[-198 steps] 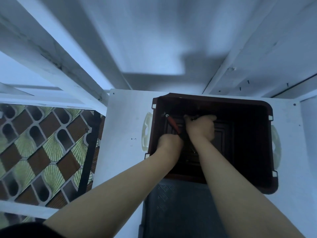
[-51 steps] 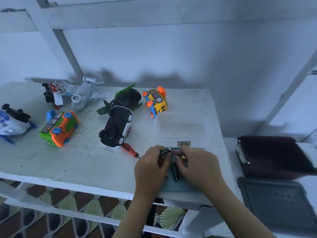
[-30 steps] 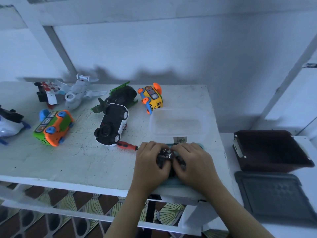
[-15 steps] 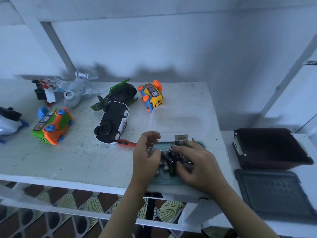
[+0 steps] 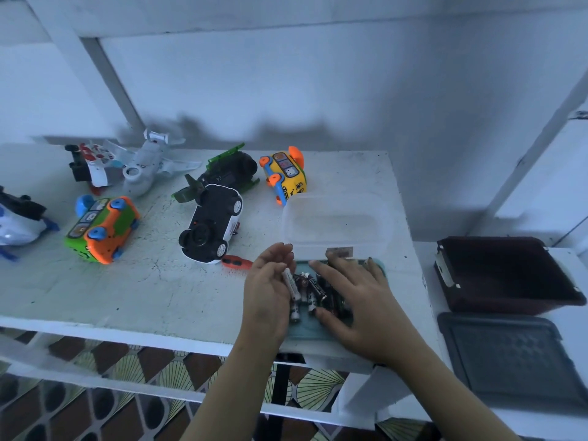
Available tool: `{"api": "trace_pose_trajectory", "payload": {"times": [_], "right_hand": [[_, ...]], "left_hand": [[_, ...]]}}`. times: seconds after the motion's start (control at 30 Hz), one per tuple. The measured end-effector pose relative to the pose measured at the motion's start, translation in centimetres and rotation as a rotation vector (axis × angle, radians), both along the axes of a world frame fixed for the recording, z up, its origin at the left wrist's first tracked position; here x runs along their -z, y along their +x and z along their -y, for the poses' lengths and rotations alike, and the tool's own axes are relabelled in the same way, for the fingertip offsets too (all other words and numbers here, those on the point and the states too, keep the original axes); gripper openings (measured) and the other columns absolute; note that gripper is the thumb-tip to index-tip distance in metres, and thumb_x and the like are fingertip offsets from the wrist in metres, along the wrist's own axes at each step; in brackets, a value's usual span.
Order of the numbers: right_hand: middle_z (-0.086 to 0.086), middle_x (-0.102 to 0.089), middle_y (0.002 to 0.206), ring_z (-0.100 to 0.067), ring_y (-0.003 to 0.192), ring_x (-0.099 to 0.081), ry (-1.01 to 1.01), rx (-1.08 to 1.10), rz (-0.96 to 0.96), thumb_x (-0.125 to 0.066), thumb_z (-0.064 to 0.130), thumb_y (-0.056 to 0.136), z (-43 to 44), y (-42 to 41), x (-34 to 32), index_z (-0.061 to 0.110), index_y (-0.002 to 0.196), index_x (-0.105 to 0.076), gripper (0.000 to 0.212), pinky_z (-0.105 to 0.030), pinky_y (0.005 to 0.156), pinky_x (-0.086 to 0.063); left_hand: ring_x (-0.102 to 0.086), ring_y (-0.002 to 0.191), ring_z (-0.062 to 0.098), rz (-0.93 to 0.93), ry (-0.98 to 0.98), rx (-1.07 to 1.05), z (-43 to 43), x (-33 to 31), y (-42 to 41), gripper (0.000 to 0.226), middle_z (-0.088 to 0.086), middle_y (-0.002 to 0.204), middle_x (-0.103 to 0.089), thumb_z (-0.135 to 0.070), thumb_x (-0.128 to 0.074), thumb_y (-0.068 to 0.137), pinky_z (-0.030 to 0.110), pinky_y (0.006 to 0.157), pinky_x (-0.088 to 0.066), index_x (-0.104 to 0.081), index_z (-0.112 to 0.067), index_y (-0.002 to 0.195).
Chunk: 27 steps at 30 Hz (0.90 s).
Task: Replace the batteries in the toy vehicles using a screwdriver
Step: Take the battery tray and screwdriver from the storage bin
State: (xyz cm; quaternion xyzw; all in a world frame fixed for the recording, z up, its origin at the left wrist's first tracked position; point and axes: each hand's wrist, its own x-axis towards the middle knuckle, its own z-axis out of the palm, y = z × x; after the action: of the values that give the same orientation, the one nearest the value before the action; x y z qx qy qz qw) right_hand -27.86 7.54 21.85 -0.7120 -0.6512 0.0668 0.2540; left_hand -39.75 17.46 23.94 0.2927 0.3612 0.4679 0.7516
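Several batteries (image 5: pixel 310 289) lie in a pile on a teal lid (image 5: pixel 302 329) at the front right of the white table (image 5: pixel 143 291). My left hand (image 5: pixel 267 297) holds a white battery (image 5: pixel 291 283) at the pile's left edge. My right hand (image 5: pixel 359 300) lies over the pile with its fingers spread and touching the batteries. A red screwdriver (image 5: pixel 237 261) rests just left of my left hand. Beside it a black-and-white toy car (image 5: pixel 211 230) lies upside down.
A clear plastic tub (image 5: pixel 337 224) stands behind the lid. Further toys sit on the table: a yellow bus (image 5: pixel 286 176), a green helicopter (image 5: pixel 226 176), an orange-green bus (image 5: pixel 101 229), a white plane (image 5: pixel 146 167). A dark bin (image 5: pixel 506 275) and its grey lid (image 5: pixel 515 354) sit at the right.
I turned from the dark bin to the table and put the batteries on the teal lid. My left hand has since lifted a white battery, and my right hand has spread over the pile.
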Motion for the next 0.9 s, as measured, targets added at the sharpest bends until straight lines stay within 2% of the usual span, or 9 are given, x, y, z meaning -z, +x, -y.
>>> {"api": "trace_pose_trajectory", "payload": {"times": [0.1, 0.2, 0.27, 0.3, 0.4, 0.6, 0.7, 0.8, 0.9], "right_hand": [[0.001, -0.036, 0.152, -0.017, 0.138, -0.035, 0.009, -0.014, 0.059, -0.044, 0.056, 0.086, -0.1, -0.4, 0.0, 0.042, 0.144, -0.030, 0.061, -0.048, 0.115, -0.007], [0.003, -0.035, 0.153, -0.018, 0.139, -0.035, 0.020, 0.006, 0.071, -0.042, 0.055, 0.087, -0.2, -0.5, 0.1, 0.037, 0.144, -0.034, 0.060, -0.048, 0.115, -0.006], [0.003, -0.039, 0.150, -0.017, 0.137, -0.038, 0.037, 0.038, 0.067, -0.042, 0.052, 0.087, -0.3, -0.4, 0.1, 0.033, 0.143, -0.037, 0.059, -0.047, 0.114, -0.007], [0.002, -0.042, 0.148, -0.018, 0.136, -0.040, 0.044, 0.054, 0.064, -0.043, 0.051, 0.086, -0.2, -0.3, 0.1, 0.032, 0.142, -0.039, 0.058, -0.046, 0.114, -0.008], [-0.001, -0.046, 0.144, -0.019, 0.135, -0.039, 0.034, 0.097, 0.034, -0.040, 0.051, 0.086, 0.0, 0.0, 0.1, 0.031, 0.140, -0.042, 0.057, -0.044, 0.115, -0.007], [-0.003, -0.035, 0.150, -0.017, 0.143, -0.022, -0.050, 0.118, -0.040, -0.034, 0.058, 0.085, 0.5, 0.4, 0.4, 0.036, 0.143, -0.033, 0.062, -0.044, 0.119, -0.014], [-0.005, -0.012, 0.160, -0.017, 0.148, -0.004, -0.131, 0.127, -0.020, -0.024, 0.065, 0.084, 0.8, 0.2, 0.3, 0.042, 0.150, -0.007, 0.072, -0.037, 0.120, 0.002], [0.006, 0.020, 0.157, -0.012, 0.144, 0.020, -0.192, 0.132, 0.068, -0.011, 0.072, 0.081, 1.4, -0.3, 0.2, 0.040, 0.142, 0.026, 0.078, -0.035, 0.116, 0.018], [0.010, 0.017, 0.156, -0.008, 0.144, 0.020, -0.193, 0.115, 0.112, -0.003, 0.077, 0.080, 1.7, -0.6, 0.3, 0.032, 0.149, 0.011, 0.084, -0.042, 0.115, 0.021]], "left_hand": [[-0.063, 0.096, 0.011, -0.182, 0.185, 0.010, 0.5, 0.8, 0.1, 0.041, 0.003, 0.102, -0.068, 0.015, -0.028, 0.091, 0.023, 0.087, -0.049, -0.060, -0.009, 0.097], [-0.060, 0.103, -0.007, -0.503, 0.600, 0.071, 0.8, 1.8, -0.5, 0.058, -0.010, 0.115, -0.062, 0.024, -0.028, 0.088, 0.013, 0.089, -0.046, -0.055, -0.023, 0.107], [-0.056, 0.115, -0.003, -0.612, 0.724, 0.131, 0.7, 2.4, -0.8, 0.063, -0.016, 0.121, -0.057, 0.025, -0.030, 0.086, 0.022, 0.097, -0.046, -0.051, -0.027, 0.114], [-0.055, 0.118, 0.000, -0.629, 0.735, 0.136, 0.6, 2.6, -1.0, 0.064, -0.016, 0.123, -0.056, 0.026, -0.032, 0.085, 0.026, 0.100, -0.045, -0.050, -0.026, 0.118], [-0.050, 0.122, -0.006, -0.616, 0.718, 0.109, 0.5, 2.9, -1.1, 0.060, -0.011, 0.124, -0.056, 0.028, -0.037, 0.083, 0.019, 0.106, -0.039, -0.050, -0.014, 0.122], [-0.057, 0.108, -0.010, -0.456, 0.550, -0.039, 1.0, 1.9, -0.6, 0.047, -0.009, 0.112, -0.062, 0.020, -0.042, 0.090, 0.011, 0.086, -0.045, -0.057, -0.022, 0.105], [-0.058, 0.109, -0.003, -0.402, 0.464, -0.049, 0.6, 1.7, -0.8, 0.041, -0.009, 0.111, -0.063, 0.015, -0.043, 0.092, 0.012, 0.087, -0.046, -0.060, -0.021, 0.103], [-0.058, 0.109, 0.004, -0.419, 0.463, -0.051, 0.5, 1.8, -1.2, 0.037, -0.002, 0.112, -0.064, 0.014, -0.044, 0.092, 0.013, 0.086, -0.048, -0.060, -0.017, 0.105], [-0.059, 0.106, 0.004, -0.429, 0.449, -0.049, 0.7, 2.0, -1.4, 0.036, 0.000, 0.112, -0.064, 0.014, -0.044, 0.093, 0.014, 0.084, -0.049, -0.060, -0.016, 0.105]]}}
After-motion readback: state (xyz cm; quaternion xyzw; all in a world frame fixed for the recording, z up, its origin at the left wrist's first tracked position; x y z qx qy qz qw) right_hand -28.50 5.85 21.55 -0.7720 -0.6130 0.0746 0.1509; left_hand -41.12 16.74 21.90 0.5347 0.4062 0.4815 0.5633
